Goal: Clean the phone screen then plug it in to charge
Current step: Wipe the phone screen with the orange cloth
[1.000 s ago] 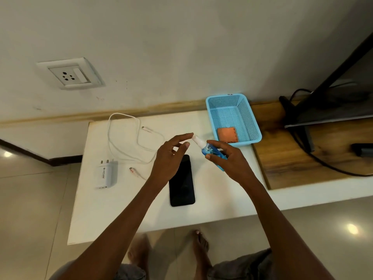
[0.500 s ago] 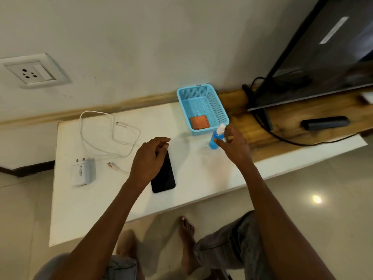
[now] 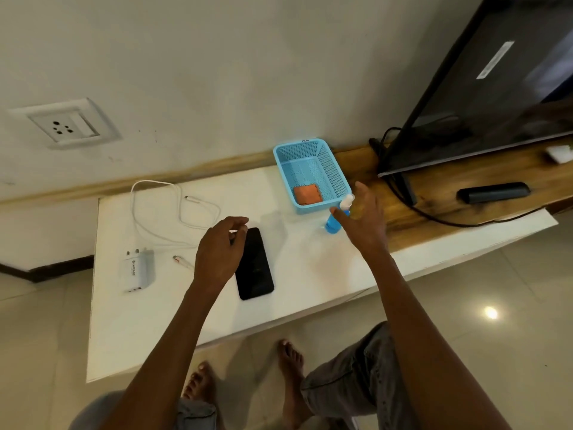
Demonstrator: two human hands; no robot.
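Your left hand (image 3: pixel 220 252) hangs loosely curled over the top left corner of the black phone (image 3: pixel 255 264), which lies flat on the white table (image 3: pixel 310 268). Right of the phone, your right hand (image 3: pixel 364 217) is spread beside the standing blue spray bottle (image 3: pixel 335 220).

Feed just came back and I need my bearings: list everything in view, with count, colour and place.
phone: 1, black, table centre, screen up
spray bottle: 1, blue, upright by basket
basket: 1, light blue, table's far edge
cloth: 1, orange, inside basket
charger: 1, white, table left
cable: 1, white, looped, unplugged
wall socket: 1, white, wall left
TV: 1, black, wooden shelf right
remote: 1, black, shelf
table: 1, white
left hand: curled over phone's top
right hand: open beside bottle
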